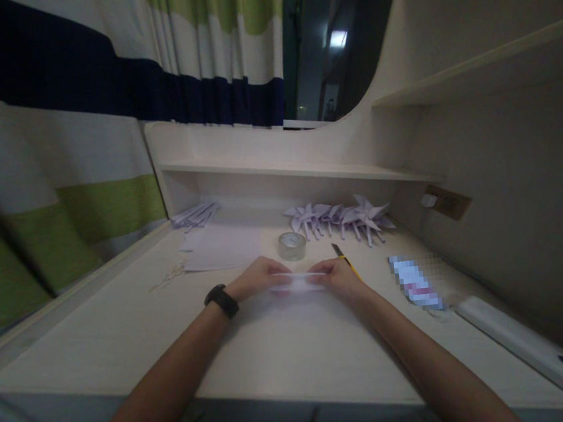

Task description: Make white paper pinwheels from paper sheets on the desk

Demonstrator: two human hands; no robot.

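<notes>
My left hand [263, 275] and my right hand [336, 276] grip opposite ends of a small piece of white paper [297, 280] above the desk. The paper looks folded or rolled, though blur hides its exact shape. Fingers of both hands are closed on it. Just beyond the paper stands a roll of clear tape [292, 245]. A utility knife [346, 260] with a yellow edge lies right behind my right hand. Flat sheets of white paper [224, 244] lie to the left, past my left hand.
Several white paper pinwheels [340, 218] sit at the back right. Thin paper strips [195, 215] are piled at the back left, with thin sticks or strings [170, 275] nearer. A pixelated phone-like object [416, 283] and a long white bar [524, 343] lie right. A shelf [282, 170] spans the back.
</notes>
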